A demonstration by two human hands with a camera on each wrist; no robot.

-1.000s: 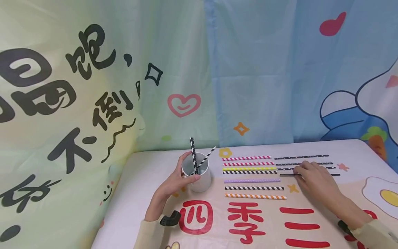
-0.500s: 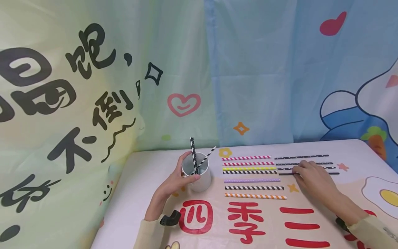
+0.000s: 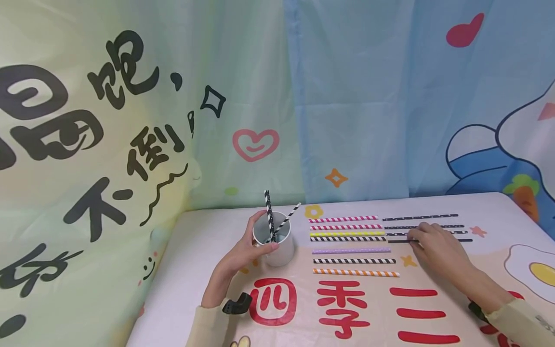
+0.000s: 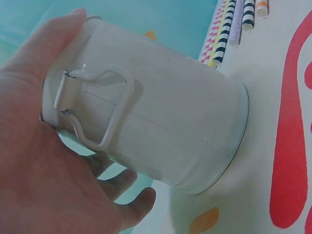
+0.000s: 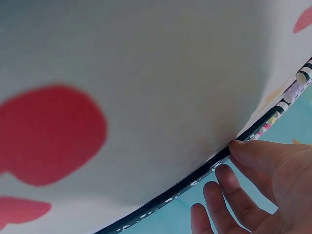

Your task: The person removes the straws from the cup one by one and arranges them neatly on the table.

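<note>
My left hand (image 3: 244, 250) holds a white mug (image 3: 282, 253) near its rim, thumb on the near side. Its wire-like handle (image 4: 117, 114) shows in the left wrist view. Two patterned paper straws lean inside, one a dark straw (image 3: 269, 214), the other a black-and-white striped straw (image 3: 289, 218). Farther right, my right hand (image 3: 438, 246) pinches a plain black straw (image 3: 451, 240) that lies low on the table. The right wrist view has the thumb against this black straw (image 5: 195, 176), with the other fingers spread beyond it. A spotted black straw lies close alongside.
Paper straws lie in a left column: a pink striped straw (image 3: 347, 219), a yellow straw (image 3: 347, 234), a purple straw (image 3: 351, 250), an orange striped straw (image 3: 355, 273) and others. Dark patterned straws, such as a spotted straw (image 3: 420, 218), lie behind my right hand. A curtain (image 3: 355, 96) hangs behind the table.
The black straw and my right hand have shifted slightly left. My left hand and the mug have stayed in place.
</note>
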